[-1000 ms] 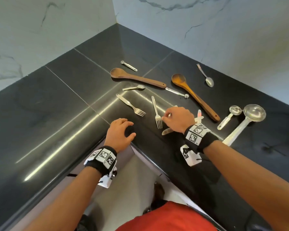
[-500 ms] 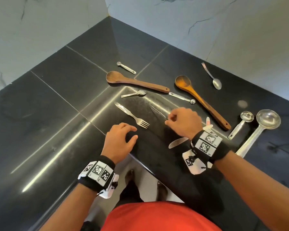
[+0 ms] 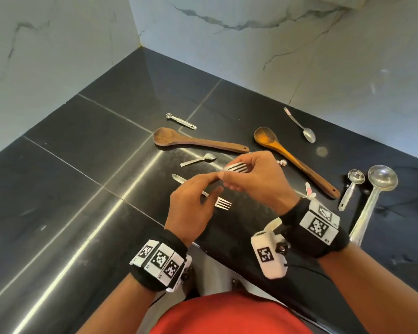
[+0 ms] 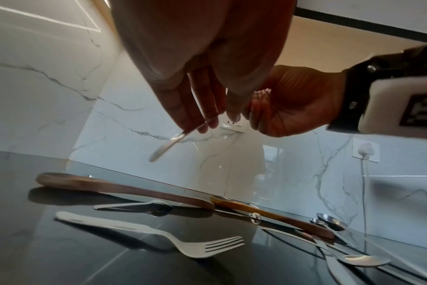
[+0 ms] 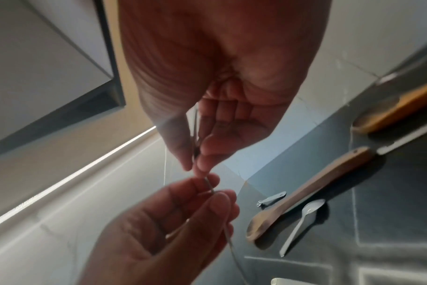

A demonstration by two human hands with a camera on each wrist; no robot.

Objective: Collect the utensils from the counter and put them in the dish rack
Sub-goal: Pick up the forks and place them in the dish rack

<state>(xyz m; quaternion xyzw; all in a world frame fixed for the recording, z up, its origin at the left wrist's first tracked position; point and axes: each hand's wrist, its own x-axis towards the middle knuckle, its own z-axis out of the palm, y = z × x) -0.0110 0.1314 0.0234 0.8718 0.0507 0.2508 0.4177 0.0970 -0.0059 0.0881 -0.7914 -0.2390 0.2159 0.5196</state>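
Note:
My right hand (image 3: 229,175) holds a steel fork (image 3: 237,167) up above the black counter (image 3: 87,189), pinching it just below the tines. My left hand (image 3: 211,183) meets it from the left, and in the right wrist view its thumb and fingers (image 5: 213,192) pinch the thin handle. The handle's end (image 4: 166,146) pokes out past the left fingers. A second fork (image 3: 222,203) lies flat on the counter under both hands. No dish rack is in view.
Two wooden spoons (image 3: 193,141) (image 3: 290,157), a small spoon (image 3: 199,160), a measuring spoon (image 3: 181,121), a teaspoon (image 3: 302,127), a small scoop (image 3: 350,186) and a steel ladle (image 3: 374,194) lie spread over the counter. Marble walls close the corner behind.
My right hand has lifted one fork off the counter. My left hand has left the counter edge and risen to take the fork's handle.

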